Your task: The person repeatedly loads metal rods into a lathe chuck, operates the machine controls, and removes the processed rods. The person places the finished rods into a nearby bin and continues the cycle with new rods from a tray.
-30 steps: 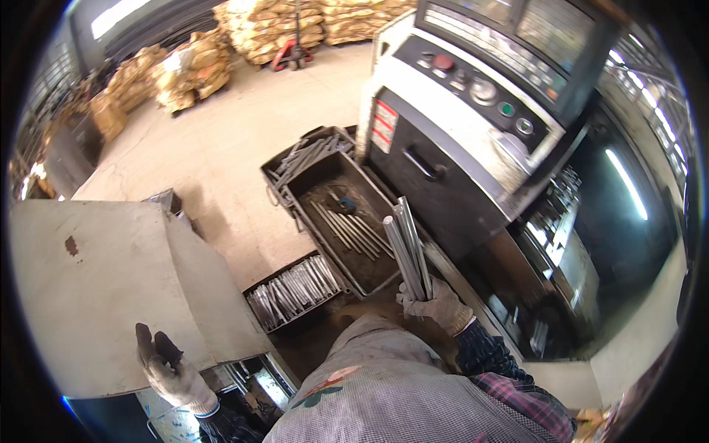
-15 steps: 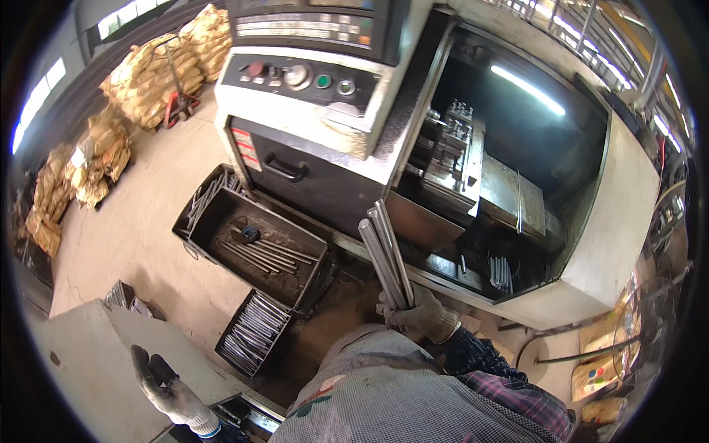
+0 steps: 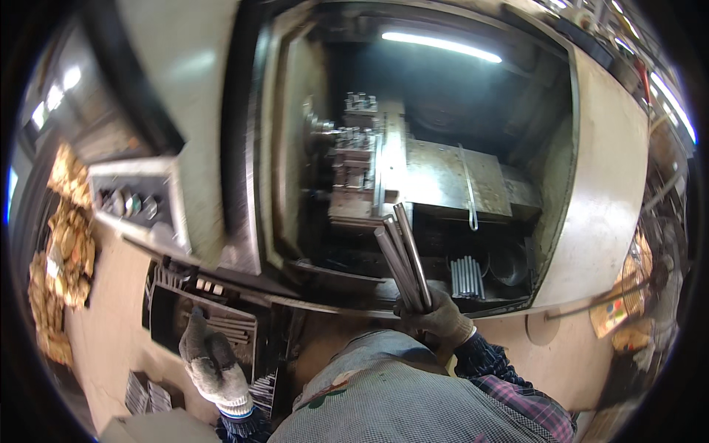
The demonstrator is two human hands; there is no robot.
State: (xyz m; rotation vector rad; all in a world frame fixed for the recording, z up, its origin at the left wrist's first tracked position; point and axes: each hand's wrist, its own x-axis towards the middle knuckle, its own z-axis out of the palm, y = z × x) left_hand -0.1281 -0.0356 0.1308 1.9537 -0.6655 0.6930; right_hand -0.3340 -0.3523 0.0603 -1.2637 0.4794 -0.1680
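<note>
My right hand (image 3: 436, 316), in a dirty grey work glove, is closed round the lower ends of several metal rods (image 3: 402, 262). The rods stand tilted up in front of the lathe's opening. My left hand (image 3: 214, 365), in a white glove with dark, soiled fingers, appears empty with its fingers stretched out. It is in front of a dark metal bin (image 3: 257, 328) and hides part of it. Inside that bin lie several rods (image 3: 229, 325). The lathe's tool block (image 3: 354, 159) sits within the lit enclosure, beside the chuck (image 3: 317, 127).
A row of short rods (image 3: 467, 277) lies inside the machine at its lower right, beside a round dark bowl (image 3: 507, 264). A control panel (image 3: 136, 201) juts out at the left. More rods (image 3: 263, 390) show below the bin. Filled sacks (image 3: 70, 255) are stacked at the far left.
My view has turned right toward the machine's opening. My left hand has come up and inward, now in front of the bin. My right hand still holds the rods, now before the opening.
</note>
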